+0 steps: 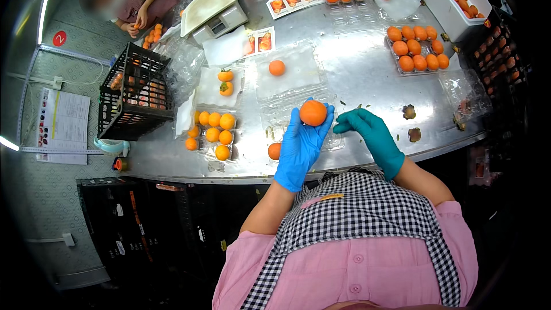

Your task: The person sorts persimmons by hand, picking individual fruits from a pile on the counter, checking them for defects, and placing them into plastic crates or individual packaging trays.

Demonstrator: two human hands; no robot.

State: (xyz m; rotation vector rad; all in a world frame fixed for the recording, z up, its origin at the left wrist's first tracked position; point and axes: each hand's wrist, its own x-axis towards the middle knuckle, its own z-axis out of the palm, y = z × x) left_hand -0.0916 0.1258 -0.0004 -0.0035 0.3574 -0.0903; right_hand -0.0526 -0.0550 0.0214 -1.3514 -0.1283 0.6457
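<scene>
My left hand (301, 150), in a blue glove, is palm up with an orange persimmon (313, 113) held in its fingers. Just to its right is my right hand (371, 135), in a green glove, its fingers bent together and pointing at the persimmon without touching it. Whether anything small sits between those fingertips I cannot tell. Beyond the left hand, an open clear plastic clamshell tray (267, 102) carries a white liner with one persimmon (277, 68) on it. Another persimmon (273, 151) is partly hidden behind the blue glove.
Filled fruit trays stand left (212, 134) and right (414, 48) on the metal table (361, 58). Torn calyx pieces (409, 112) lie at right. Around these are a black crate (134, 94), a scale (215, 13) and a white foam box (443, 6). A co-worker (140, 0) handles fruit at upper left.
</scene>
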